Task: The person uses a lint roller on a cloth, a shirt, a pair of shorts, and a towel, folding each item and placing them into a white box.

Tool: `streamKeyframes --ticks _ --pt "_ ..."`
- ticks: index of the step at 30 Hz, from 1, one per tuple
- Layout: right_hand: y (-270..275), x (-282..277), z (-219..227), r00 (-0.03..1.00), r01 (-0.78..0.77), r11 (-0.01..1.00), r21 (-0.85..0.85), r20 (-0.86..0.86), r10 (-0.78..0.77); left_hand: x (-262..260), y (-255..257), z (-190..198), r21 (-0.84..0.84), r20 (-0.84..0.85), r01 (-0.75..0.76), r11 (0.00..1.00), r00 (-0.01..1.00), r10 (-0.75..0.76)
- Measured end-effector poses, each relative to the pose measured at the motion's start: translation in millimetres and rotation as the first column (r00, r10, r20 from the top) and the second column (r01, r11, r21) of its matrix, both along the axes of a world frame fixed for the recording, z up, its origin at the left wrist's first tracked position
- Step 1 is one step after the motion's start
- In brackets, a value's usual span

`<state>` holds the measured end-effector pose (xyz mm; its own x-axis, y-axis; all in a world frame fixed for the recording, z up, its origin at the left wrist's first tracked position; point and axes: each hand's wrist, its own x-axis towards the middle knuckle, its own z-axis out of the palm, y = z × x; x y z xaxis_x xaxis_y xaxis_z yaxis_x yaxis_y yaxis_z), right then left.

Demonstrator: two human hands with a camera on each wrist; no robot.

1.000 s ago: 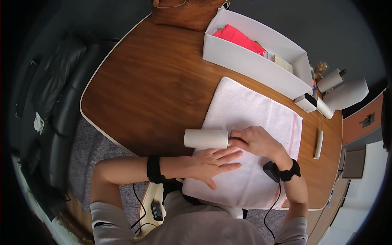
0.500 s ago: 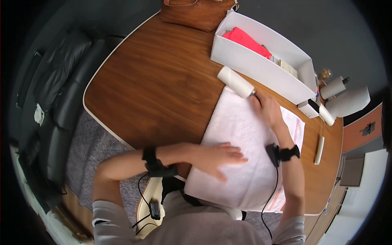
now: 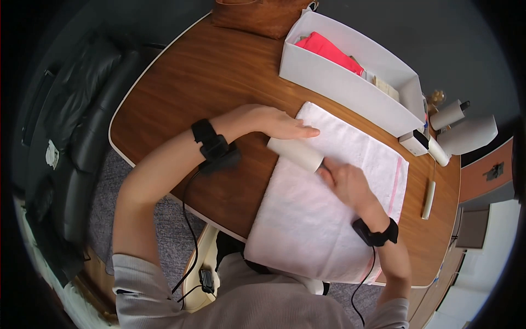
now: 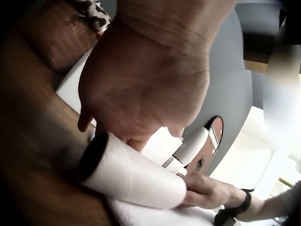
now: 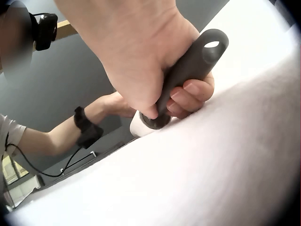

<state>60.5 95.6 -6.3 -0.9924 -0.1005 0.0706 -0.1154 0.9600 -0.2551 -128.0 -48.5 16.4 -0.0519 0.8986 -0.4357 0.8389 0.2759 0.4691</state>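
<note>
A folded white towel (image 3: 312, 225) with pink stripes lies on the wooden table. My right hand (image 3: 353, 186) grips the dark handle (image 5: 188, 66) of a lint roller, whose white roll (image 3: 296, 154) points left over the towel's upper left part. In the right wrist view my fingers curl round the handle, and the roll's end is close to the cloth. My left hand (image 3: 279, 124) is just beyond the roll, near the towel's far left corner, fingers extended. Whether it touches the towel is unclear. In the left wrist view the left palm (image 4: 146, 80) hangs over the roll.
A long white box (image 3: 350, 90) with a red cloth (image 3: 329, 53) stands behind the towel. Beyond the table's far edge side sits a brown leather bag (image 3: 257, 19). At the right are white rolls (image 3: 446, 115) and a thin white bar (image 3: 429, 200). Cables hang from both wrists.
The roller went from the towel's left middle up to the far corner, then came back nearer. My left hand lifted off the towel's near part and moved away from the body, past the roll.
</note>
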Motion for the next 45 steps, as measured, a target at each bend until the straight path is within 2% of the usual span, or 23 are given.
streamKeyframes --ticks 1,2,5,8,11,14,15,17,23,27,30,32,33,35,36,40,43,45 --pt "-3 6 -1 0.999 -0.038 0.999 -0.016 0.003 0.038 -7 -2 -15 0.046 -0.044 0.100 0.994 0.994 -0.098" --pt "-8 14 -2 0.995 -0.063 0.998 -0.022 0.078 0.065 -12 -2 -30 0.086 -0.092 0.201 0.976 0.977 -0.193" --pt "-32 37 14 0.941 -0.180 0.982 -0.063 0.280 0.190 -4 4 -36 -0.064 -0.113 0.165 0.984 0.979 -0.171" --pt "-46 53 25 0.857 -0.263 0.957 -0.123 0.427 0.290 7 -6 -26 0.007 -0.150 0.168 0.986 0.975 -0.165" --pt "-39 57 14 0.866 -0.341 0.893 -0.293 0.271 0.420 6 -5 -30 0.054 -0.189 0.190 0.980 0.966 -0.177" --pt "-18 35 8 0.970 -0.214 0.959 -0.186 0.073 0.231 -4 3 -33 0.063 -0.192 0.218 0.974 0.960 -0.203" --pt "-10 25 10 0.980 -0.112 0.987 -0.113 0.151 0.128 -5 6 -37 0.064 -0.187 0.208 0.976 0.963 -0.193" --pt "-3 10 15 0.987 -0.003 0.999 -0.035 0.162 0.009 -9 14 -40 0.067 -0.186 0.186 0.980 0.968 -0.170" --pt "-17 31 5 0.955 -0.235 0.949 -0.211 0.130 0.266 -14 15 -39 0.078 -0.148 0.197 0.977 0.972 -0.184" --pt "-43 66 13 0.834 -0.330 0.904 -0.273 0.365 0.415 -11 15 -36 0.077 -0.124 0.170 0.982 0.979 -0.160" --pt "-47 74 20 0.805 -0.337 0.889 -0.309 0.396 0.442 -9 15 -35 0.084 -0.127 0.154 0.984 0.982 -0.143" --pt "-40 69 12 0.887 -0.415 0.879 -0.234 0.110 0.448 -8 14 -33 0.100 -0.091 0.152 0.983 0.985 -0.144" --pt "-34 64 10 0.895 -0.444 0.876 -0.186 -0.041 0.445 -9 14 -31 0.107 -0.076 0.152 0.983 0.987 -0.145" --pt "-23 48 13 0.977 -0.198 0.973 -0.123 0.059 0.206 -9 13 -32 0.106 -0.081 0.155 0.982 0.986 -0.147" --pt "-18 40 15 0.983 -0.113 0.993 -0.021 0.143 0.115 -9 14 -32 0.106 -0.083 0.157 0.982 0.985 -0.149" --pt "-18 38 4 0.981 -0.162 0.983 -0.082 0.090 0.169 -8 14 -32 0.094 -0.089 0.136 0.986 0.988 -0.128" --pt "-37 62 11 0.918 -0.255 0.963 -0.087 0.292 0.269 -8 13 -34 0.099 -0.080 0.121 0.988 0.990 -0.114" --pt "-50 76 17 0.852 -0.270 0.937 -0.220 0.398 0.339 -7 14 -33 0.105 -0.084 0.114 0.988 0.991 -0.106"
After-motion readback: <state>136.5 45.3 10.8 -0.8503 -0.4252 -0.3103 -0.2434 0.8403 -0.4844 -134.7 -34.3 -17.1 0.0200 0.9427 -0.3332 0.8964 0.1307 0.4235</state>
